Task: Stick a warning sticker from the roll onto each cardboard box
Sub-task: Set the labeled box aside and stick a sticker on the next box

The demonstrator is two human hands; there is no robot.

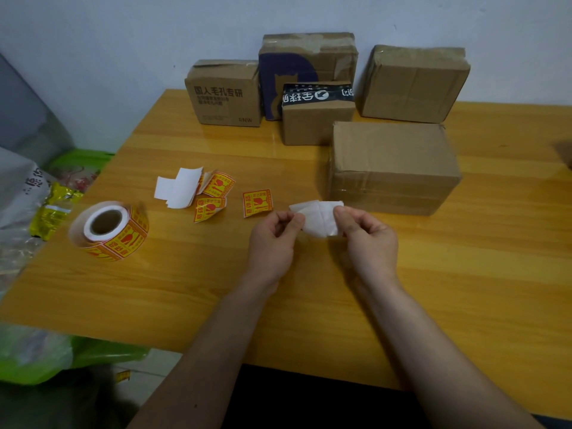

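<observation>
Both hands meet over the wooden surface, pinching one white piece of sticker paper between them. The left hand grips its left edge between thumb and forefinger, its fingers curled narrow around the paper; the right hand pinches the right edge the same way, its fingers closed on it. The paper shows only its white side, so whether it is a sticker or bare backing cannot be told.

Just beyond the right fingers sits the nearest cardboard box, plain brown and taped. Farther past the fingers, four more boxes stand near the wall: a printed box, a tall box with a dark blue figure, a small box with black tape in front of it, and a plain box at the right end.

Just left of the left fingers lies a loose orange-and-yellow warning sticker. Farther left lie two more curled stickers touching white backing scraps. Well left of the fingers, the sticker roll rests on its side near the surface's edge.
</observation>
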